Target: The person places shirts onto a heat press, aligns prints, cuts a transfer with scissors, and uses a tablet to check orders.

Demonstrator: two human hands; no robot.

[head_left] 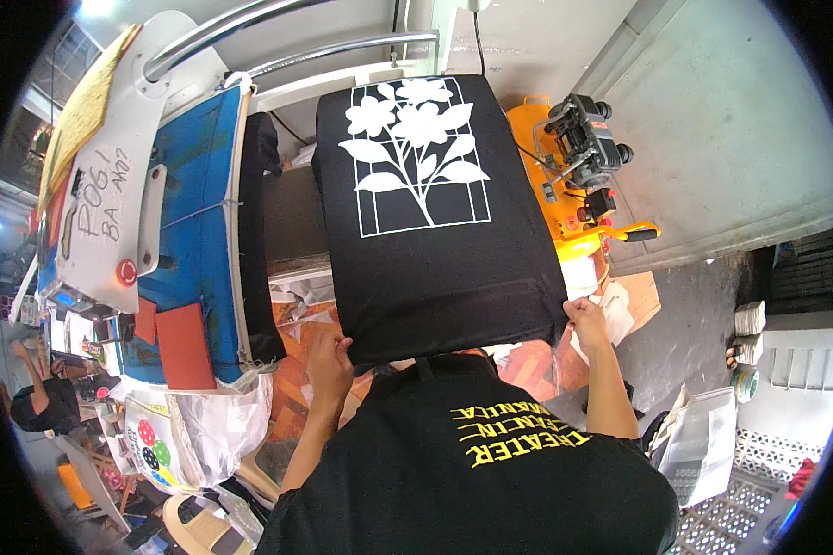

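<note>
A black T-shirt (435, 287) lies stretched over a flat board in front of me, with a white flower print (423, 139) inside a thin white frame near its far end. At the shirt's near left corner, my left hand (330, 363) is closed, its fingers pinching the hem. My right hand (587, 324) grips the near right corner between thumb and fingers. The fabric looks smooth across the board, with slight folds along the near edge. The board under the shirt is hidden.
A heat press machine (102, 199) with a red stop button and a blue padded bed (194, 222) stands left. A yellow air compressor (565, 203) sits at the right by the wall. Papers cover the tiled floor; another person (42, 398) is far left.
</note>
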